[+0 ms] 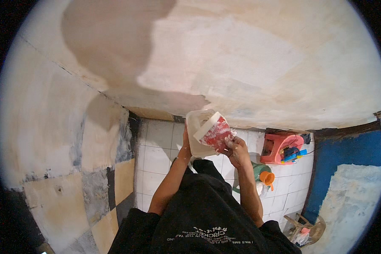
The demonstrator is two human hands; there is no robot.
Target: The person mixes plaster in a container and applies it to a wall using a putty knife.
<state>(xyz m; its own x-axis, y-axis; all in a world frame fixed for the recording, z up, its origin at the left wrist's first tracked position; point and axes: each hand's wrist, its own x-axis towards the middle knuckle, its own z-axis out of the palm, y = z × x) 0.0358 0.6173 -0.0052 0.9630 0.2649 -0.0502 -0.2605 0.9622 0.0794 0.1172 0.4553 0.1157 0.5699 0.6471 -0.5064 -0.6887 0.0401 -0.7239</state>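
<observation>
My left hand [186,139] grips the left side of a translucent plastic tub [194,120], its fingers partly hidden by the tub. In my right hand [238,150] is a red putty spreader [216,134], tilted over the tub's opening. White putty coats the spreader's broad edge, with smears on its red face and on my right fingers. Whether the spreader touches the tub's rim, I cannot tell. Ahead of both hands rises a patchy white and beige wall [241,63], and my shadow falls on its left part.
On the white tiled floor [156,169], a pink stool [279,148] holds blue-handled items. A green container [258,170] and an orange cup [266,178] stand nearer. At lower right is a brown chair [319,230]; a partly blue wall [330,165] bounds the right, a checkered wall [57,194] the left.
</observation>
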